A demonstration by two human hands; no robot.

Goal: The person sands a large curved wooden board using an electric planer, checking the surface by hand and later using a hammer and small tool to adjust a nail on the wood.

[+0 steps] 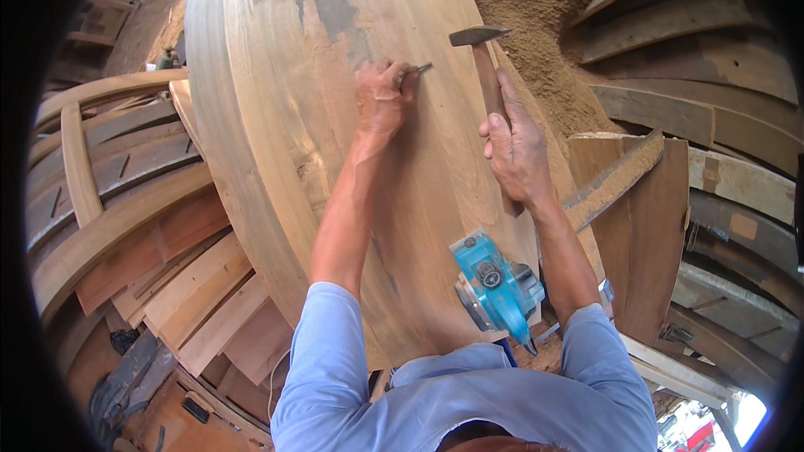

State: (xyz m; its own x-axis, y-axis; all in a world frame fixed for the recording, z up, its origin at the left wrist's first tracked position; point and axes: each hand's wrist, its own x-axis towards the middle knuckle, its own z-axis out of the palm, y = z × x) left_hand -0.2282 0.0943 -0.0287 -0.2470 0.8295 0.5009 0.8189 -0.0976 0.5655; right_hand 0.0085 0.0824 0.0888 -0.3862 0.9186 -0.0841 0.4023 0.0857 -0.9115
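A wide panel of joined wooden boards (268, 125) lies in front of me, with a dark stained strip near its far end. My left hand (385, 99) is closed low over the panel. From its fingers sticks the tip of a short, thin dark metal rod (425, 67); its kind does not show. My right hand (521, 155) grips a hammer (487, 79) by its wooden handle. The narrow steel hammer head points away from me, beyond the hand and to the right of the rod. Whether the hammer touches the panel, I cannot tell.
A teal electric planer (498, 285) rests at the panel's near right, by my right forearm. Sawdust (536, 17) is heaped beyond the right edge. Stacked planks (205, 285) and a wooden frame (79, 163) lie left; more boards (670, 25) lean at the right.
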